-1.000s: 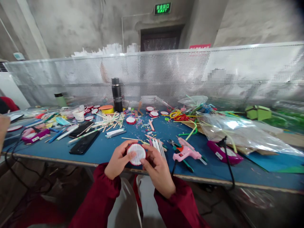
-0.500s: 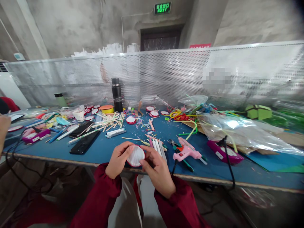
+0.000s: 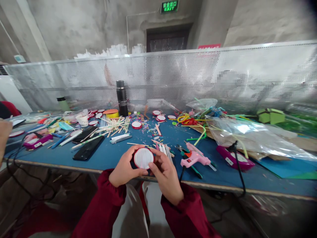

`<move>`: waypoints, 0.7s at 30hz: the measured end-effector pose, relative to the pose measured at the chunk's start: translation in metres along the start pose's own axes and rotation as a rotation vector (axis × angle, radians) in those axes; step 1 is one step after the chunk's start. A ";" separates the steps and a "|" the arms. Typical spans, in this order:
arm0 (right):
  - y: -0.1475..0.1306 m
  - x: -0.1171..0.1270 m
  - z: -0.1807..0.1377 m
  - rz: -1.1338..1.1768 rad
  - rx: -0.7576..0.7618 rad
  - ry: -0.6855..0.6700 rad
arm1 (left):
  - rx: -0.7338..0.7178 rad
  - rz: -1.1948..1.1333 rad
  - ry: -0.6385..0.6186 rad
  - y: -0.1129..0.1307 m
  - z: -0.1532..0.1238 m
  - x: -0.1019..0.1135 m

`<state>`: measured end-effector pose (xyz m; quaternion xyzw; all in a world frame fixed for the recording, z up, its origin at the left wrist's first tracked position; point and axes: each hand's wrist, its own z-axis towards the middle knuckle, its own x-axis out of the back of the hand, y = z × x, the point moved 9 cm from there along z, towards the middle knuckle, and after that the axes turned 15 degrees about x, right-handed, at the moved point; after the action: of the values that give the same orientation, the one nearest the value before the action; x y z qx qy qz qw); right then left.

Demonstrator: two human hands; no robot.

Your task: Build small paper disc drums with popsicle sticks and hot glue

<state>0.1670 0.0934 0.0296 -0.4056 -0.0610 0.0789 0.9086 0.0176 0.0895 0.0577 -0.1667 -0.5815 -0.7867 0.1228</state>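
Between my hands, just over the front edge of the table, is a small drum [image 3: 143, 158] with a round white face and a red rim. My left hand [image 3: 125, 168] wraps round its left side, thumb along the bottom. On the right side, my right hand [image 3: 165, 173] grips the rim, its thumb resting on the white face near the lower edge. White-barrelled pens [image 3: 164, 150] lie just behind my right hand. Right of them are green-handled pliers [image 3: 195, 172] and a pink glue gun [image 3: 195, 157].
Similar red-rimmed drums [image 3: 136, 125] lie farther back, near a black flask [image 3: 122, 99] and scattered wooden sticks [image 3: 119, 125]. Phones [image 3: 89, 148] are on the left. A purple power strip [image 3: 234, 158] and clear plastic bag [image 3: 247, 132] lie right. Another person's hand [image 3: 4, 135] shows far left.
The drum has turned its white face more toward me and moved slightly up and right. My left thumb has shifted from its face to its lower edge.
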 end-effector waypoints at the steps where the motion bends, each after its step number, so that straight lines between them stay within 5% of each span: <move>1: 0.000 0.000 0.000 0.006 -0.003 0.004 | 0.001 -0.006 0.001 0.000 0.000 0.000; 13: 0.001 0.002 -0.001 -0.001 0.009 0.018 | 0.004 0.002 0.002 -0.002 0.002 -0.003; 21: -0.013 0.000 0.002 0.080 0.034 0.060 | 0.166 -0.729 -0.045 -0.025 0.005 0.007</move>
<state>0.1682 0.0861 0.0406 -0.3947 -0.0163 0.1040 0.9128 0.0019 0.1012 0.0399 0.0445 -0.6671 -0.7250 -0.1653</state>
